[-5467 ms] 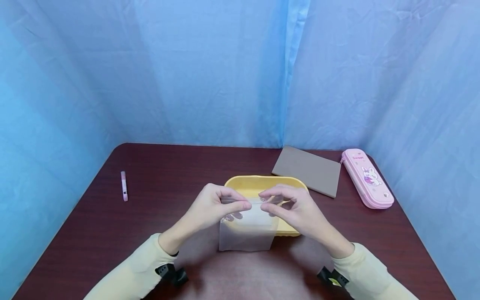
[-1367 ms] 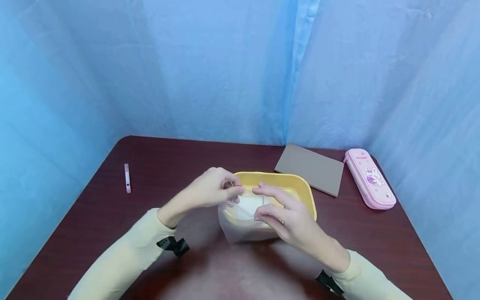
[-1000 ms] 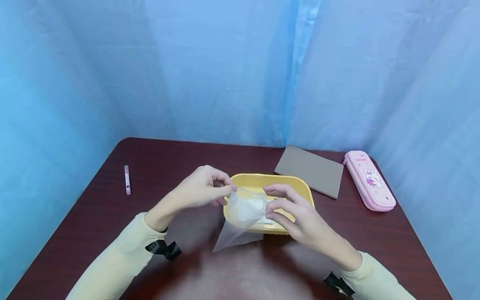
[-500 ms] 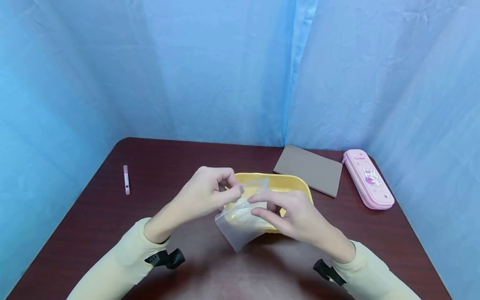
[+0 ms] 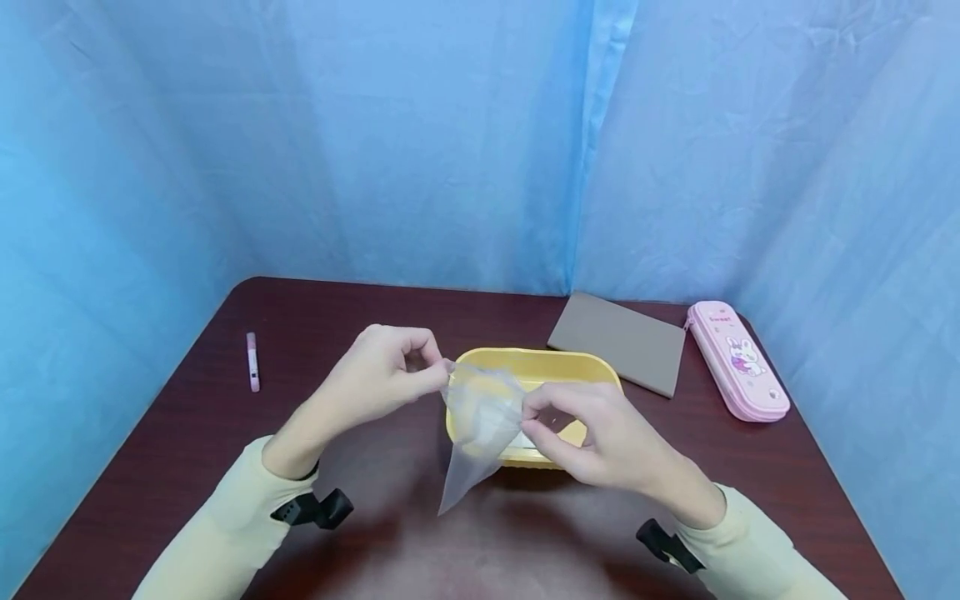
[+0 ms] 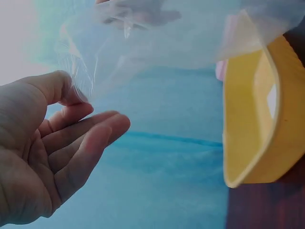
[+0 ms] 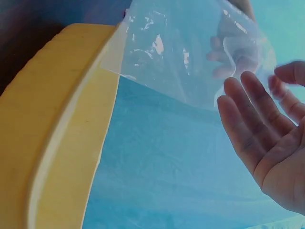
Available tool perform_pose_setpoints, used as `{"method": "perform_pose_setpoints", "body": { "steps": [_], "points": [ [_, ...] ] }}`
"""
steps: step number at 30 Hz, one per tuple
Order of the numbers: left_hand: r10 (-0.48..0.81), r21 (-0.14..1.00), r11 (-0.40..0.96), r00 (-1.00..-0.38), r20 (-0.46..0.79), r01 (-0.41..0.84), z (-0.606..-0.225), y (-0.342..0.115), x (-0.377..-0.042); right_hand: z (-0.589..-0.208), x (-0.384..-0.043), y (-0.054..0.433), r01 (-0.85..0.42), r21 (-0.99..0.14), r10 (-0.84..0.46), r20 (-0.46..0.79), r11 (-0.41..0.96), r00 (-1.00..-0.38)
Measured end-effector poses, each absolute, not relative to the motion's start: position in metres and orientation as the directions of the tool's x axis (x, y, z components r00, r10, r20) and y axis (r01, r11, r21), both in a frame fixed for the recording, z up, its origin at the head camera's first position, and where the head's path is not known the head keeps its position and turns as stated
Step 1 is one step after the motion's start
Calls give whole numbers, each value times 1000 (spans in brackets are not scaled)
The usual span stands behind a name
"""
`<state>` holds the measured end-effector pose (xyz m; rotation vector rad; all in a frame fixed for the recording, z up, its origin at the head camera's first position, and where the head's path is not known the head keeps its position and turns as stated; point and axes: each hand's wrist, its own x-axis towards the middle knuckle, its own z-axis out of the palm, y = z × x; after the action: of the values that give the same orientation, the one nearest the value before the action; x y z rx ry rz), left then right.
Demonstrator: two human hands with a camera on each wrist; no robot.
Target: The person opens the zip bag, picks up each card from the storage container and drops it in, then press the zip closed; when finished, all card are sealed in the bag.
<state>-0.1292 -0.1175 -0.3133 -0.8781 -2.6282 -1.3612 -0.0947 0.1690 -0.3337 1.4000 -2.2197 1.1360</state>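
Observation:
A clear, frosted plastic bag (image 5: 480,421) is stretched between my two hands above the yellow basket (image 5: 543,360). My left hand (image 5: 382,371) pinches one upper corner between thumb and index finger; in the left wrist view, the other fingers (image 6: 86,148) hang loosely curled below the film. On the opposite side, my right hand (image 5: 603,433) pinches the bag's edge with thumb and index finger. The bag is creased, and one lower corner points down past the basket's front. Something flat and white (image 5: 525,442) lies in the basket, mostly hidden by the bag.
Behind the basket lies a flat grey-brown board or notebook (image 5: 622,342). A pink pencil case (image 5: 738,360) sits at the table's right edge. Toward the left is a pink-and-white marker (image 5: 252,362). Blue curtains (image 5: 420,150) enclose the dark table (image 5: 345,308).
The bag hung flat with the hands close together at first; now it is turned and creased. Over the last half second, the left hand moved left and the hands spread apart.

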Motion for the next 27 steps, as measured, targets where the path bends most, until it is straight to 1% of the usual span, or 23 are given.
{"method": "perform_pose_setpoints", "body": {
  "steps": [2, 4, 7, 9, 12, 15, 18, 20, 24, 27],
  "points": [
    [468, 665, 459, -797, 383, 589, -309, -121, -123, -330, -94, 169, -847, -479, -636, 585, 229, -503],
    [469, 624, 453, -765, 442, 637, -304, -124, -116, -325, -94, 171, -847, -477, -644, 577, 235, -503],
    [467, 607, 441, -746, 475, 662, -298, -127, -108, -317, -93, 176, -838, -495, -659, 554, 231, -509],
    [479, 630, 402, -739, 474, 665, -298, -127, -107, -315, -94, 179, -834, -512, -663, 553, 207, -505],
    [540, 707, 266, -709, 454, 656, -304, -125, -113, -316, -96, 181, -808, -558, -642, 552, 191, -532],
    [626, 798, 41, -638, 449, 601, -315, -121, -124, -320, -97, 179, -758, -625, -600, 539, 185, -591],
    [689, 828, -68, -575, 442, 557, -328, -115, -129, -324, -96, 177, -695, -694, -562, 504, 188, -655],
    [709, 812, -52, -551, 440, 582, -334, -109, -129, -326, -96, 175, -674, -715, -552, 492, 183, -673],
    [713, 775, -3, -542, 444, 631, -341, -98, -125, -327, -95, 174, -653, -737, -557, 473, 175, -683],
    [714, 776, 1, -543, 441, 631, -342, -93, -124, -327, -96, 174, -642, -748, -570, 457, 169, -682]
  ]
}}
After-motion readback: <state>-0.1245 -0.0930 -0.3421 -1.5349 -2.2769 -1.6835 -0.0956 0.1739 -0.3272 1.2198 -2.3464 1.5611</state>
